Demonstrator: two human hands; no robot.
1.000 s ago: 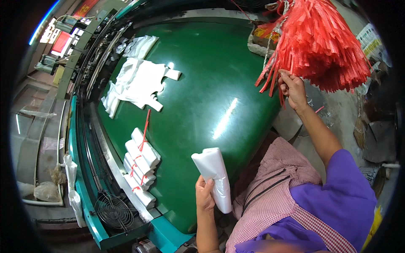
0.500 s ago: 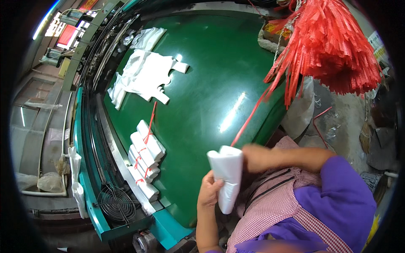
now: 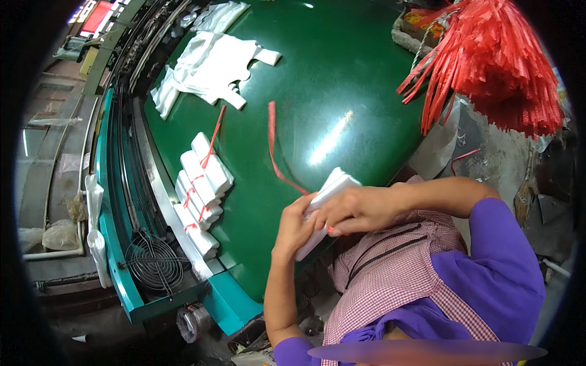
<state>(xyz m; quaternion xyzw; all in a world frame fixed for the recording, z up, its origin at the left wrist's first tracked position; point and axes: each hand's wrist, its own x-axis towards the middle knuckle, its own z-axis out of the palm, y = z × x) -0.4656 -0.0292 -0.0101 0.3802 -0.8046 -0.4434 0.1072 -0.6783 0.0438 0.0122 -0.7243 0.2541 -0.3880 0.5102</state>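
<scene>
A folded bundle of white plastic bags (image 3: 337, 182) slants between my two hands at the table's near edge. My left hand (image 3: 297, 224) is closed around its left side. From there a red plastic strip (image 3: 276, 160) runs up over the green surface, its far end loose. My right hand (image 3: 360, 207) lies across the bundle with fingers closed, a bit of red showing at its fingertips. The fingers hide the middle of the bundle. Left of my hands lie several rolled white bag bundles (image 3: 206, 174), tied with red strips and stacked in a row.
Loose white vest-shaped bags (image 3: 217, 64) lie at the far left of the green table (image 3: 317, 79). A thick bunch of red strips (image 3: 494, 67) hangs at the upper right. Along the left runs a teal machine frame (image 3: 116, 244) with a round wire guard (image 3: 155, 263).
My right hand has come onto the bundle, which has tilted over to the right. A red strip that reached toward the hanging bunch now trails loose from the bundle. The view has shifted.
</scene>
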